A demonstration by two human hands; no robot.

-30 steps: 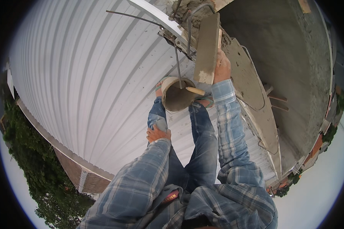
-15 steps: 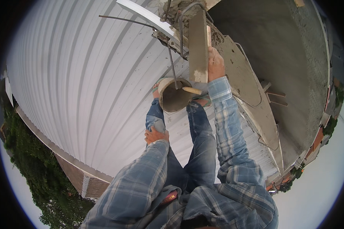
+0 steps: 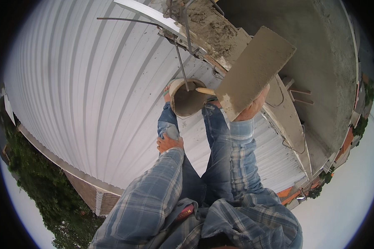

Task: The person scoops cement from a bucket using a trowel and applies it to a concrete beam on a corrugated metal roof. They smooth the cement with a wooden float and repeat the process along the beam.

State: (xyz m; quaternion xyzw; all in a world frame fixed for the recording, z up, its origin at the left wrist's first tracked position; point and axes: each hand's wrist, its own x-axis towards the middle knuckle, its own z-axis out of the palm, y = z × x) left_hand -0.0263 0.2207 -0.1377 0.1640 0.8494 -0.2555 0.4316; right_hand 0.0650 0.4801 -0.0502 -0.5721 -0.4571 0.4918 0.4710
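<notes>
A flat rectangular plastering float (image 3: 257, 68), its broad face smeared with grey mortar, is in my right hand (image 3: 257, 104). My fingers are wrapped behind it, and the board partly hides them and the handle. My left hand (image 3: 169, 143) lies on my bent left knee, fingers spread on the jeans and holding nothing. Between my feet stands a bucket (image 3: 174, 97) with a little grey mortar inside. A wooden tool handle (image 3: 205, 91) sticks out over its rim; the tool's other end is hard to see. Wet mortar (image 3: 215, 35) is heaped on the wall top ahead.
I stand on a white corrugated metal roof (image 3: 91, 87). A bent steel bar (image 3: 180, 62) juts down toward the bucket. Along the right runs a concrete ledge (image 3: 293, 128) with wire loops, and beyond it a grey, plastered recess (image 3: 320, 62). Trees (image 3: 41, 182) lie past the roof's left edge.
My right hand has drawn the float back toward me and to the right, turning its broad mortar-covered face up. The mortar on the wall top is now uncovered. My left hand stays on the knee.
</notes>
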